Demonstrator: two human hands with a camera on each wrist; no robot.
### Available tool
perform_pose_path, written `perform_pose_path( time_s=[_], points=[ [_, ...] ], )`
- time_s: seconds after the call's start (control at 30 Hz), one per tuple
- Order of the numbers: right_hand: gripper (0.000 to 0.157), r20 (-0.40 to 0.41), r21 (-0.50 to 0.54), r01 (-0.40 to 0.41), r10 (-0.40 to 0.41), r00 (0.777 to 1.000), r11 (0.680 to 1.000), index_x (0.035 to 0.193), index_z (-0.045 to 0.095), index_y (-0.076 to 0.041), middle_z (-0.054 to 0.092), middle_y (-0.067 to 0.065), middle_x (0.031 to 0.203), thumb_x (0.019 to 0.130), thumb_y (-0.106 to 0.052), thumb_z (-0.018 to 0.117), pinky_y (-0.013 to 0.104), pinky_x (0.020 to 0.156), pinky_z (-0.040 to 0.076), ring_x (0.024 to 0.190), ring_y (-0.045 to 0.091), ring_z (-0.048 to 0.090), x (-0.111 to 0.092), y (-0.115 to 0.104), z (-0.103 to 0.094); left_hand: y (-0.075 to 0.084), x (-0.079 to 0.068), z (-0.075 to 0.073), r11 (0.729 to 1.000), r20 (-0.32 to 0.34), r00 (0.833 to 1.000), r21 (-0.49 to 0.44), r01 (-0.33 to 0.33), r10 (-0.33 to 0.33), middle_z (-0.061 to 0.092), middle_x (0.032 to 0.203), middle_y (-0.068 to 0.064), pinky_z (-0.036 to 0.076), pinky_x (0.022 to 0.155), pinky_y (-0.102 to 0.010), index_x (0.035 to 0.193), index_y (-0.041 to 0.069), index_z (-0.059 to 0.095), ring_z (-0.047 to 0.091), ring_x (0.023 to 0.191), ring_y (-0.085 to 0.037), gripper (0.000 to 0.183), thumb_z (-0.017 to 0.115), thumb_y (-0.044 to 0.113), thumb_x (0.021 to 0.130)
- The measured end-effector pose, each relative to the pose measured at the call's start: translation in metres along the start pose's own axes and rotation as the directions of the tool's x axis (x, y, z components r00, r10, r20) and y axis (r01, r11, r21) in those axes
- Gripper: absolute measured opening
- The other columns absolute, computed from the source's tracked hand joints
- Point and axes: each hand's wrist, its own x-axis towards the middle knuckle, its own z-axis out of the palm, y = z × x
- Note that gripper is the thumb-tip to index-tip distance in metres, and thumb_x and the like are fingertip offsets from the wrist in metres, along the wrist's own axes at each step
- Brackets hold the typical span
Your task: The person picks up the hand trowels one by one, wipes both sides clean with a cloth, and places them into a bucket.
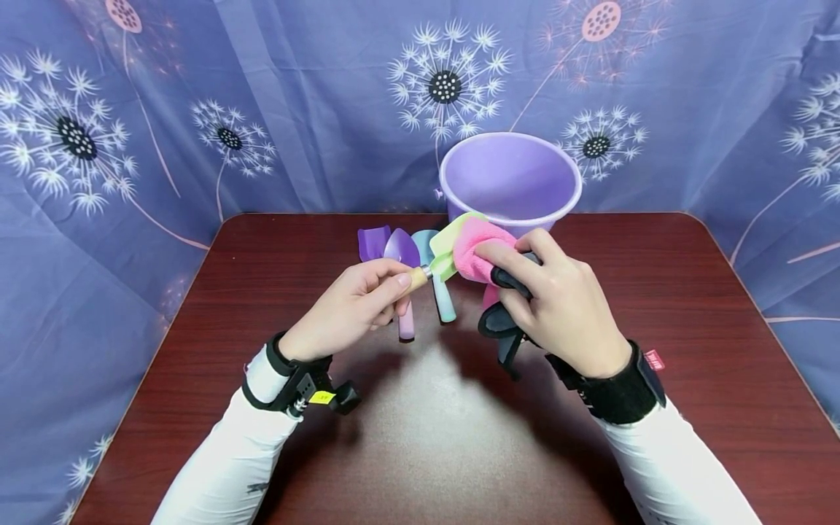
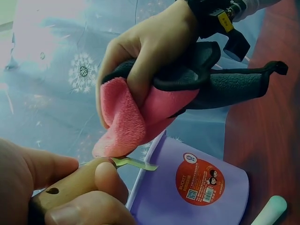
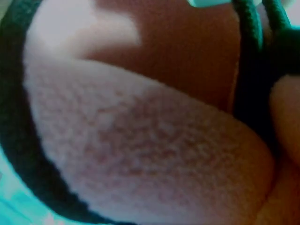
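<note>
My left hand (image 1: 357, 295) pinches the wooden handle (image 1: 418, 279) of a small light-green toy shovel between thumb and fingers. Its green blade (image 1: 446, 239) points up and to the right. In my right hand (image 1: 564, 299) is a bunched pink cloth (image 1: 482, 248) with dark grey backing and black edging, gripped against the blade. The cloth covers part of the blade. Seen from the left wrist, the pink cloth (image 2: 122, 122) folds over the blade just beyond the handle. Dark-edged, fuzzy cloth (image 3: 154, 150) fills most of the right wrist view, blurred and close.
Behind the hands, a purple bucket (image 1: 512, 175) stands upright at the table's back edge. Left of it lie a dark purple shovel (image 1: 372, 242), a purple trowel (image 1: 402, 246) and a light-blue tool (image 1: 443, 300). A patterned blue curtain (image 1: 328, 109) hangs behind the brown table (image 1: 262, 270).
</note>
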Motion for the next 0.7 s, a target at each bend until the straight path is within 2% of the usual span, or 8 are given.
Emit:
perform_pose_path(
  time_s=[0.17, 0.27, 0.5, 0.7],
  points=[
    [0.039, -0.002, 0.022, 0.042, -0.042, 0.999, 0.999, 0.128, 0.073, -0.018, 0.058, 0.012, 0.102, 0.092, -0.009, 0.062, 0.036, 0.046, 0.043, 0.056, 0.017, 0.047, 0.0, -0.009, 0.001, 0.0, 0.0, 0.002, 1.0, 0.002, 1.0, -0.008, -0.017, 0.017, 0.061, 0.08, -0.015, 0.032, 0.051, -0.024, 0.116, 0.003, 0.066, 0.039, 0.056, -0.014, 0.019, 0.054, 0.017, 0.112],
    [0.038, 0.009, 0.031, 0.064, -0.064, 0.998, 0.997, 0.127, 0.073, -0.018, 0.058, 0.012, 0.103, 0.092, -0.009, 0.062, 0.037, 0.047, 0.044, 0.057, 0.018, 0.048, 0.001, -0.013, 0.002, 0.0, 0.001, 0.002, 1.0, 0.008, 1.0, -0.009, -0.029, 0.029, 0.061, 0.079, -0.013, 0.032, 0.051, -0.024, 0.113, 0.003, 0.066, 0.038, 0.056, -0.014, 0.019, 0.054, 0.017, 0.112],
    [0.042, 0.065, 0.059, 0.086, -0.09, 0.994, 0.995, 0.125, 0.073, -0.021, 0.057, 0.009, 0.103, 0.088, -0.006, 0.06, 0.035, 0.049, 0.043, 0.06, 0.017, 0.048, 0.0, -0.018, 0.003, 0.0, 0.0, 0.003, 0.999, -0.004, 1.0, -0.031, -0.018, 0.018, 0.061, 0.08, -0.014, 0.032, 0.051, -0.024, 0.113, 0.002, 0.066, 0.038, 0.055, -0.014, 0.019, 0.054, 0.018, 0.112],
    [0.041, 0.077, 0.044, 0.084, -0.087, 0.993, 0.995, 0.125, 0.074, -0.02, 0.057, 0.009, 0.104, 0.088, -0.006, 0.061, 0.035, 0.049, 0.043, 0.06, 0.017, 0.048, 0.0, -0.015, 0.002, 0.0, 0.0, 0.002, 1.0, -0.013, 1.0, -0.017, -0.01, 0.01, 0.061, 0.083, -0.02, 0.031, 0.051, -0.024, 0.119, 0.003, 0.066, 0.038, 0.055, -0.014, 0.02, 0.054, 0.018, 0.112]
  ],
)
